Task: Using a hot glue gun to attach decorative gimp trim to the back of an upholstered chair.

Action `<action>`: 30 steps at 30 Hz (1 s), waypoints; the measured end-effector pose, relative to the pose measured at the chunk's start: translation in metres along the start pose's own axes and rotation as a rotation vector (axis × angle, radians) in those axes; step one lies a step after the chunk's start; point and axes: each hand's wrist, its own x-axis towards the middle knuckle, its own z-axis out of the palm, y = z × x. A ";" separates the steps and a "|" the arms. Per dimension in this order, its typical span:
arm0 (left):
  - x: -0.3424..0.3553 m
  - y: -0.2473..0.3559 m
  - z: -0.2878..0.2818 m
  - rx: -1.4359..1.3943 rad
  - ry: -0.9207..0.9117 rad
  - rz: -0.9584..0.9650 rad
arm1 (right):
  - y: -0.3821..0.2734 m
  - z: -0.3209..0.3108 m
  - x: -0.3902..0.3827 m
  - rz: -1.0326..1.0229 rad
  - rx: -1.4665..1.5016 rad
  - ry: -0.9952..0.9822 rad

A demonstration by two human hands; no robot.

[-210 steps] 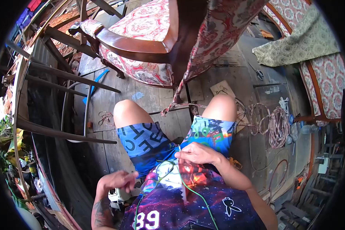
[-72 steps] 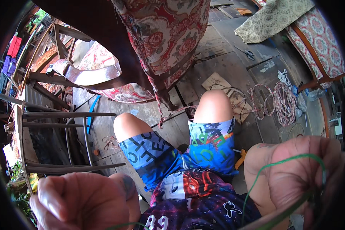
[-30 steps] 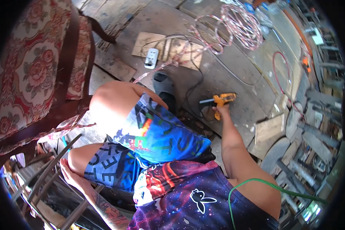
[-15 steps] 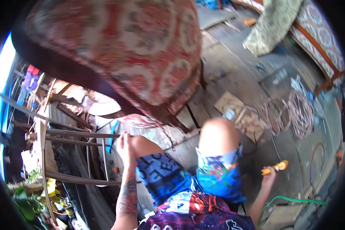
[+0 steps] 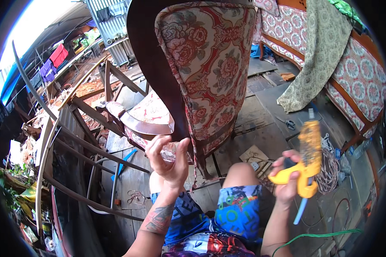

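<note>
My right hand [image 5: 286, 180] grips a yellow glue gun [image 5: 304, 158], held upright at the right with its nozzle up and a translucent stick out of its lower end. My left hand [image 5: 167, 160] is raised in front of the chair's seat, fingers half-bent and apart, holding nothing. Directly ahead stands a dark wooden armchair [image 5: 214, 77] upholstered in red-and-cream floral fabric, its piped edge hanging loose near the bottom. A green cord [image 5: 326, 234] runs beside my right forearm.
At upper right, a floral sofa [image 5: 358, 70] carries a greenish patterned cloth [image 5: 311, 75]. Scissors [image 5: 290, 124], coiled rope [image 5: 328, 171] and board scraps [image 5: 253, 156] lie on the plank floor [image 5: 261, 107]. Bent metal bars [image 5: 94, 203] crowd the left side, beyond which laundry [image 5: 59, 55] hangs.
The view has tilted up toward the chair and sofa. The glue gun has risen from near the floor in my right hand. My left hand has left my knee and is raised.
</note>
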 end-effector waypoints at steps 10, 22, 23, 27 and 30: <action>0.027 0.024 0.055 0.274 0.090 0.080 | 0.014 0.064 -0.011 0.256 -0.031 -0.298; 0.049 0.035 0.052 0.397 -0.001 0.085 | 0.007 0.068 -0.012 0.234 0.016 -0.259; 0.052 0.036 0.050 0.406 -0.002 0.103 | 0.009 0.069 -0.012 0.190 0.025 -0.237; 0.065 0.039 0.048 0.405 0.054 0.127 | 0.013 0.065 -0.010 0.214 0.127 -0.172; 0.087 0.038 0.048 0.305 0.139 0.109 | 0.016 0.053 -0.002 0.252 0.119 -0.186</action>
